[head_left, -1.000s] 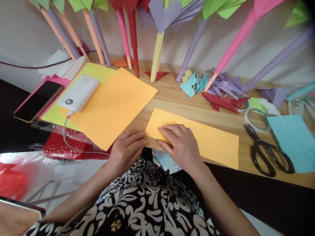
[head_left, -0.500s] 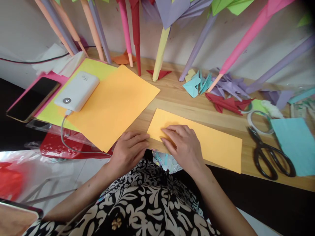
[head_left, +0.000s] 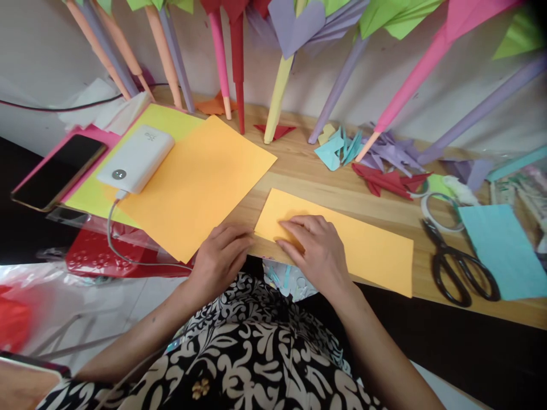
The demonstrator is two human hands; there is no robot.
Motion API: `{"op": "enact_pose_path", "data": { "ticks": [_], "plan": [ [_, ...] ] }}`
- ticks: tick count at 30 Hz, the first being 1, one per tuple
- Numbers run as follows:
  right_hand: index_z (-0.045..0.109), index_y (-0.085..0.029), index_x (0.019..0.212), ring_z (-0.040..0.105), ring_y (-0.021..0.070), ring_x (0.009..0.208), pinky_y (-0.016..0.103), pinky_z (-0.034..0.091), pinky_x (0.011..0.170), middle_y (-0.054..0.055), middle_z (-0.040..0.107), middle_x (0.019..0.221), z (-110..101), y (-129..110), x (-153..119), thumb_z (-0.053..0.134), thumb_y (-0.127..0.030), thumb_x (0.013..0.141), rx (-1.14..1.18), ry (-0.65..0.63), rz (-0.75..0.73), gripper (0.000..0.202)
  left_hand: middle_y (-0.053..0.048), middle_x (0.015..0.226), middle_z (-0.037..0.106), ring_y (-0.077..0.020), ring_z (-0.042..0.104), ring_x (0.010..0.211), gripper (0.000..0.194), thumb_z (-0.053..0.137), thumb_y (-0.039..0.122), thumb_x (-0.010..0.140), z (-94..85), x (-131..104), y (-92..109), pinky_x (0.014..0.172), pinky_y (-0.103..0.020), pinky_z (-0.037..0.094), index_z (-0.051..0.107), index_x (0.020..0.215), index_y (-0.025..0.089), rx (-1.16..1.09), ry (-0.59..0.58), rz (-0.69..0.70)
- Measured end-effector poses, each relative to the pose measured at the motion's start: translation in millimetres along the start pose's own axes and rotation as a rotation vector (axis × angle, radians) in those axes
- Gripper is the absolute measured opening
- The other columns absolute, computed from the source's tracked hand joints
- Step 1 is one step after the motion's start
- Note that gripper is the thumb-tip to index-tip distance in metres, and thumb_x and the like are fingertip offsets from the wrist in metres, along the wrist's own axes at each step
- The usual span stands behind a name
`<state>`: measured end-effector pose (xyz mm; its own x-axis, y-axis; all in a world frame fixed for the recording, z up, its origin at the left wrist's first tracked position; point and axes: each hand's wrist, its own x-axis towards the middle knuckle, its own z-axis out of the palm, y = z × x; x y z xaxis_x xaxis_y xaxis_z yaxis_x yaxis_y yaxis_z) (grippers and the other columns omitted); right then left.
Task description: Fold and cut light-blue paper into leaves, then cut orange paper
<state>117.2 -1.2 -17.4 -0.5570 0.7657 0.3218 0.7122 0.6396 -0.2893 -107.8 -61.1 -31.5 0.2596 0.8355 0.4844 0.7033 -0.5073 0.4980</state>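
A strip of yellow-orange paper [head_left: 371,245], which looks folded lengthwise, lies slantwise along the front edge of the table. On its left part rests my right hand [head_left: 318,250], fingers loosely bent and the thumb apart from the index finger; it presses on the paper without gripping it. My left hand [head_left: 222,253] lies at the table edge just left of the strip's corner, fingers stretched out and close together, holding nothing visible. Close by on the left is a larger orange sheet [head_left: 205,182], its lower corner beside my left hand.
A white power bank [head_left: 137,158] with a cable sits on the stacked sheets, beside a phone [head_left: 60,171]. To the right lie black-handled scissors [head_left: 459,267], a tape roll [head_left: 442,212] and turquoise paper [head_left: 504,250]. Paper stems [head_left: 280,97] and folded scraps line the wall.
My left hand has shifted slightly left, away from the strip's corner. My right hand stays on the paper. The view has turned a little.
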Motion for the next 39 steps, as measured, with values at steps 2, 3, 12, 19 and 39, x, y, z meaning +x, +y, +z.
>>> {"op": "enact_pose_path", "data": {
  "ticks": [2, 3, 12, 19, 39],
  "plan": [
    [0.067, -0.022, 0.113, 0.059, 0.025, 0.097, 0.037, 0.042, 0.077, 0.007, 0.069, 0.105, 0.4, 0.2, 0.0, 0.061, -0.039, 0.094, 0.007, 0.006, 0.003, 0.027, -0.012, 0.109, 0.068, -0.0211, 0.061, 0.096, 0.018, 0.058, 0.008, 0.091, -0.2, 4.3, -1.8, 0.082, -0.037, 0.053, 0.065, 0.107, 0.013, 0.036, 0.023, -0.004],
    [0.067, -0.022, 0.113, 0.059, 0.0249, 0.097, 0.037, 0.042, 0.077, 0.007, 0.069, 0.104, 0.6, 0.2, -0.1, 0.061, -0.039, 0.093, 0.01, 0.007, 0.004, 0.026, -0.012, 0.108, 0.068, -0.0209, 0.061, 0.093, 0.019, 0.058, 0.01, 0.092, -0.2, 7.1, -2.9, 0.08, -0.036, 0.053, 0.065, 0.109, 0.013, 0.061, 0.03, 0.007],
    [0.068, -0.023, 0.114, 0.06, 0.0254, 0.098, 0.038, 0.043, 0.077, 0.008, 0.069, 0.105, 1.4, 0.6, -1.4, 0.061, -0.038, 0.094, 0.041, 0.013, 0.009, 0.026, -0.011, 0.102, 0.069, -0.0205, 0.06, 0.085, 0.021, 0.048, 0.017, 0.098, -0.3, 31.3, -9.2, 0.069, -0.033, 0.05, 0.063, 0.113, 0.012, 0.211, -0.057, 0.125],
    [0.068, -0.022, 0.114, 0.059, 0.0248, 0.099, 0.037, 0.041, 0.076, 0.007, 0.069, 0.107, 1.5, 2.4, -2.0, 0.062, -0.039, 0.093, 0.047, 0.01, -0.01, 0.027, -0.008, 0.087, 0.066, -0.0186, 0.055, 0.077, 0.02, 0.046, 0.016, 0.098, -1.0, 38.7, -12.0, 0.062, -0.03, 0.045, 0.065, 0.093, 0.013, 0.223, -0.118, 0.15],
    [0.066, -0.022, 0.116, 0.058, 0.0242, 0.101, 0.038, 0.042, 0.078, 0.007, 0.069, 0.11, 0.8, -0.6, -3.3, 0.063, -0.04, 0.092, 0.031, 0.015, -0.034, 0.031, -0.009, 0.084, 0.065, -0.0177, 0.058, 0.077, 0.025, 0.042, 0.016, 0.1, -12.3, 45.2, -13.8, 0.064, -0.03, 0.049, 0.063, 0.086, 0.014, 0.21, -0.212, 0.24]
  ]
}}
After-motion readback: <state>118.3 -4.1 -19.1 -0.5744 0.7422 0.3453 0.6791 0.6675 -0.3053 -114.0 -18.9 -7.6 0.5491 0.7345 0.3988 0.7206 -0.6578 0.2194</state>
